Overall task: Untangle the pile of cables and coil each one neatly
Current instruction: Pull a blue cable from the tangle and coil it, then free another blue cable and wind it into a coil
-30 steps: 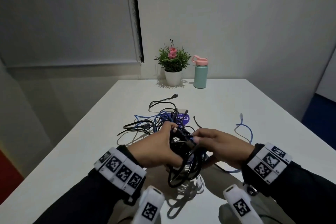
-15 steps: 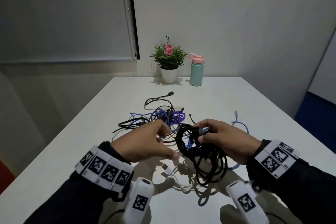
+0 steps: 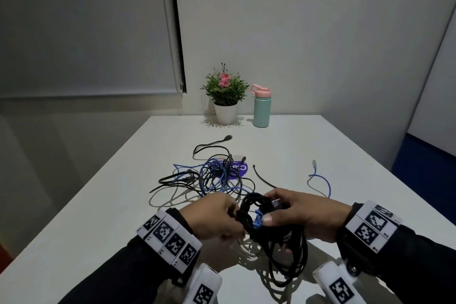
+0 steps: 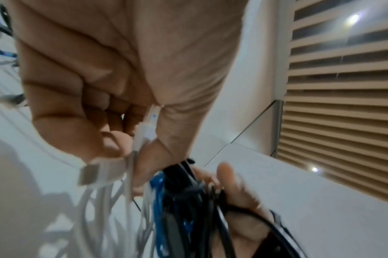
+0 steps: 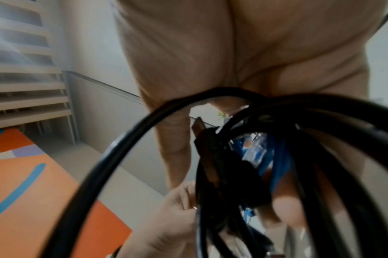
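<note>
A bundle of black cable loops (image 3: 278, 249) hangs above the near table, gripped at its top by my right hand (image 3: 274, 210), with a plug (image 3: 276, 203) under the fingers. A short bit of blue cable (image 3: 257, 221) is caught in the bundle beside my right thumb. My left hand (image 3: 234, 214) presses against the bundle's left side with curled fingers. In the left wrist view it pinches a white cable (image 4: 144, 137) whose USB plug (image 4: 89, 174) sticks out below the fingers. The black loops (image 5: 144, 139) fill the right wrist view. The tangled pile (image 3: 214, 175) lies beyond my hands.
A purple sticker (image 3: 238, 169) lies under the pile. A loose blue network cable end (image 3: 318, 180) curls at the right. A potted plant (image 3: 225, 98) and a mint bottle (image 3: 261, 108) stand at the far edge of the white table (image 3: 345, 155).
The black bundle passed from both hands to my right hand and moved right. My left hand drew away, then came back against the bundle's left side.
</note>
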Motion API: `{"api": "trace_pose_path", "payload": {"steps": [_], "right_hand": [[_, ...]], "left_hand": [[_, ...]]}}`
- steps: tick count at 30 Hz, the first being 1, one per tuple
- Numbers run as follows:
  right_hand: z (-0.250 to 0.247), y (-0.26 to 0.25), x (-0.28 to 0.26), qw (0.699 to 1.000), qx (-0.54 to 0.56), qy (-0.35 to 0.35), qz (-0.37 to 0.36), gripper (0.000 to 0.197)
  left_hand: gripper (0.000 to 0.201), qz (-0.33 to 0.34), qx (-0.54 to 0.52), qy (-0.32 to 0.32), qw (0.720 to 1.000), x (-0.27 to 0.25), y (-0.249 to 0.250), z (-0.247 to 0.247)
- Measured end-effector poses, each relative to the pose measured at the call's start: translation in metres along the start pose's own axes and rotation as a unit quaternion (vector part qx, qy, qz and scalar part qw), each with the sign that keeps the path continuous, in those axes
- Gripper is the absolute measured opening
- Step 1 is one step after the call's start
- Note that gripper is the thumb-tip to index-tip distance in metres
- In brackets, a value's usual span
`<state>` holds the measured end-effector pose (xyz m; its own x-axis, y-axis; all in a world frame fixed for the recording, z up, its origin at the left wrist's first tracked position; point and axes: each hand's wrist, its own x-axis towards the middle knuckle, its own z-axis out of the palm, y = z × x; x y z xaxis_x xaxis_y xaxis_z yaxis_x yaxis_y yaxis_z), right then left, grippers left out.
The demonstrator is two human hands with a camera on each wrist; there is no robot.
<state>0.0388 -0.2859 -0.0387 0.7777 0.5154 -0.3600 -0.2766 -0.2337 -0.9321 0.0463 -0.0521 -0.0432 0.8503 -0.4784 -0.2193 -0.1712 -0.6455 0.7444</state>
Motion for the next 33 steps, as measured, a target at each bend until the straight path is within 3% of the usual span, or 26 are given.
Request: {"api": "trace_pose_path", "payload": {"steps": [2,5,9,11,13,15,18,21,25,27,30,33], "right_hand": [[-0.004,-0.005,-0.001,1.000,-0.023,-0.006,-0.015,0.062],[-0.010,-0.018,0.000,0.998,-0.050,-0.010,-0.040,0.046],[-0.027,-0.040,0.003,0.990,-0.064,0.090,-0.088,0.037],[-0.045,-0.055,0.009,0.979,-0.058,0.157,-0.112,0.025],[-0.070,-0.070,0.023,0.961,-0.038,0.242,-0.126,0.013],[-0.094,-0.082,0.046,0.941,-0.022,0.316,-0.121,0.008],[-0.117,-0.091,0.083,0.921,-0.067,0.374,-0.083,0.011],[-0.126,-0.087,0.117,0.910,-0.149,0.387,-0.014,0.017],[-0.128,-0.072,0.150,0.899,-0.218,0.375,0.061,0.026],[-0.130,-0.070,0.158,0.896,-0.241,0.365,0.076,0.034],[-0.138,-0.075,0.159,0.879,-0.312,0.350,0.091,0.054],[-0.141,-0.081,0.152,0.856,-0.378,0.337,0.104,0.060]], "left_hand": [[0.013,0.041,-0.036,0.019,0.998,0.001,0.005,-0.007],[0.015,0.089,-0.072,0.070,0.991,0.006,0.015,-0.012],[0.018,0.138,-0.221,0.186,0.947,0.023,0.028,-0.012],[0.033,0.169,-0.294,0.217,0.916,0.030,0.028,-0.015],[0.037,0.176,-0.304,0.232,0.907,0.034,0.024,-0.016],[0.028,0.157,-0.290,0.219,0.918,0.037,0.017,-0.013],[0.011,0.138,-0.333,0.124,0.925,0.037,0.007,-0.007],[0.009,0.126,-0.330,0.040,0.935,0.035,0.000,-0.004],[0.014,0.111,-0.332,0.030,0.936,0.033,-0.003,-0.003],[0.020,0.112,-0.279,0.059,0.952,0.032,-0.003,-0.005],[0.037,0.124,-0.061,0.135,0.981,0.028,-0.005,-0.008],[0.050,0.116,0.121,0.126,0.978,0.026,-0.007,-0.006]]}}
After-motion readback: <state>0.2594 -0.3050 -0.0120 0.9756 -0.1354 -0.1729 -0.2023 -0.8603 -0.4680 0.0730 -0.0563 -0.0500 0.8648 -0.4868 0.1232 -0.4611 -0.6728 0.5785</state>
